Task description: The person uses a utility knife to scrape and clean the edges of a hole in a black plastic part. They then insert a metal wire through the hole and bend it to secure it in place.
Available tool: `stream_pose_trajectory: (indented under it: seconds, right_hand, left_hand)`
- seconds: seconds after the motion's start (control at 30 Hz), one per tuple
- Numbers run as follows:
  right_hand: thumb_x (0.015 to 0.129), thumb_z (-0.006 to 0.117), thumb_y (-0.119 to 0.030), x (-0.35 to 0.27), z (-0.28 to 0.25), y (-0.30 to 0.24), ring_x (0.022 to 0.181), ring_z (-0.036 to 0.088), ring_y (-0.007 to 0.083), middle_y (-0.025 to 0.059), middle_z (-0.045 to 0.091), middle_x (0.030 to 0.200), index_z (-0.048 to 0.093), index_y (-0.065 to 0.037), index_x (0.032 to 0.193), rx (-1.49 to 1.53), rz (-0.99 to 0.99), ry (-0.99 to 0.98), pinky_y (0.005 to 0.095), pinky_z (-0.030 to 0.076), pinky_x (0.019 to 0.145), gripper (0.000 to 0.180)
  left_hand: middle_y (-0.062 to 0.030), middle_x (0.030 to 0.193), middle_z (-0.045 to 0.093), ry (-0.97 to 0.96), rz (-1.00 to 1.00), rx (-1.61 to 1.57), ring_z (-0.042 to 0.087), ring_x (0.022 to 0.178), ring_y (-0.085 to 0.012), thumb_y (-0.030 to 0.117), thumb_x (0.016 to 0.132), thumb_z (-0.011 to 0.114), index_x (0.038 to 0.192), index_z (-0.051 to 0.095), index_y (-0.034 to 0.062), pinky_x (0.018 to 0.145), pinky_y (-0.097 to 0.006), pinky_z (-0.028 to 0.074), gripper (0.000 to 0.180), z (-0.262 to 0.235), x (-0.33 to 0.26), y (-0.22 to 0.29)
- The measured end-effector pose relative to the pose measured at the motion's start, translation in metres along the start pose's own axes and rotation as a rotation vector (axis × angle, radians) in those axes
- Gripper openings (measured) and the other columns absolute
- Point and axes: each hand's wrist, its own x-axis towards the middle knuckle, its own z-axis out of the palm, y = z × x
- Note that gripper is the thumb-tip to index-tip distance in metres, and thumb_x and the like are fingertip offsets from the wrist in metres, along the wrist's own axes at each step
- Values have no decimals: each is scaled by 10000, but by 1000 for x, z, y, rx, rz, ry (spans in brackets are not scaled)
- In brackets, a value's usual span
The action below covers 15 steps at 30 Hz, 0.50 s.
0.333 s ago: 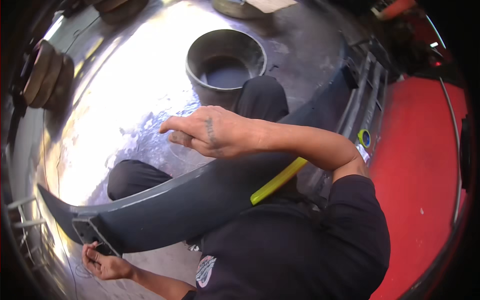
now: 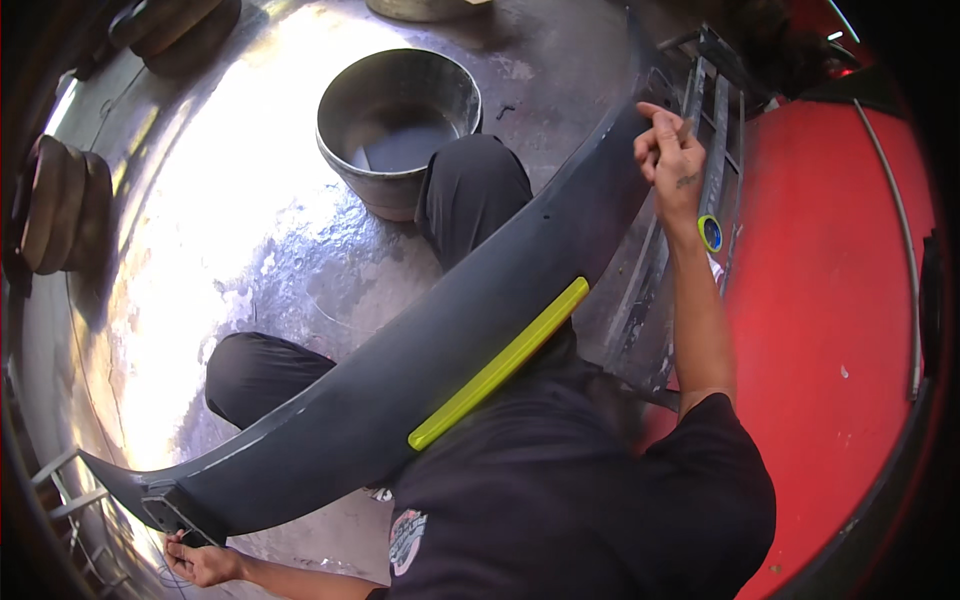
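A long curved dark grey panel (image 2: pixel 400 330), like a vehicle bumper, lies slantwise across my lap. At its near left end is a dark bracket plate (image 2: pixel 180 510) with holes. My left hand (image 2: pixel 207 563) is at the bracket's lower edge, thumb and fingertips pinched together; what is between them is too small to name. Towards the panel's far right end, my right hand (image 2: pixel 668 155) is raised beside it, index finger stretched out, the others loosely bent. Whether the fingertip touches the panel I cannot tell. A yellow strip (image 2: pixel 500 365) lies along the panel's near edge.
Beyond my knees stands a dark round tub (image 2: pixel 400 185) with some liquid. A metal frame (image 2: pixel 715 150) like a ladder lies at the right, with a yellow-rimmed blue round object (image 2: pixel 710 233) by it. Farther right is a red surface (image 2: pixel 830 330). Stacked rounded objects (image 2: pixel 65 205) stand at left.
My right hand has swung from over the panel's middle to its far right end, uncovering the yellow strip. The left hand stays at the bracket. The view has shifted somewhat.
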Motion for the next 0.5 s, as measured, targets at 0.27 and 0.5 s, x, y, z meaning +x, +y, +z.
stream_pose_trajectory:
  seconds: [0.27,0.5]
  right_hand:
    - [1196,506,-390,-22,-70,85,682,714,149,119,755,957,619,45,1412,199,196,8,273,593,604,498]
    - [1175,536,-473,-37,-19,50,699,729,153,135,759,985,645,58,1368,260,211,-246,273,596,600,575]
  left_hand:
    - [-118,1002,807,12,-20,228,740,852,-214,227,1131,684,1118,780,-68,826,-330,600,311,-24,58,-114]
    - [-131,1037,832,-151,-26,318,762,966,-244,335,1135,651,1110,822,-57,902,-349,594,428,-32,82,-222]
